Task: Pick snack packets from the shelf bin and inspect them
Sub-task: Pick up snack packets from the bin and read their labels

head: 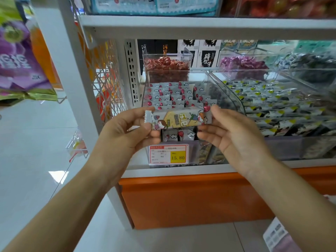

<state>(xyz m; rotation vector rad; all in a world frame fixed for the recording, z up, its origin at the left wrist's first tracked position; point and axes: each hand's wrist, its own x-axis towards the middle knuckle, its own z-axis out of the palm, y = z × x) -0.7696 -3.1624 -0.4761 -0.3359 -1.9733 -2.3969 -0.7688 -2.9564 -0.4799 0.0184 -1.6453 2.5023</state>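
A long grey snack packet (179, 118) with cartoon figures and a yellow panel is held level in front of the shelf. My left hand (127, 130) pinches its left end between thumb and fingers. My right hand (231, 132) holds its right end, thumb on top and fingers underneath. Right behind the packet stands a clear shelf bin (225, 91) filled with several matching grey packets with red dots (172, 95). A price tag (168, 154) reading 15.80 is fixed to the bin's front.
A neighbouring clear bin (272, 106) on the right holds dark packets with yellow marks. Behind are smaller bins of red sweets (167, 65) and purple sweets (241, 63). A white shelf board (200, 24) runs overhead. An orange base (181, 202) sits below. Purple bags (18, 57) hang left.
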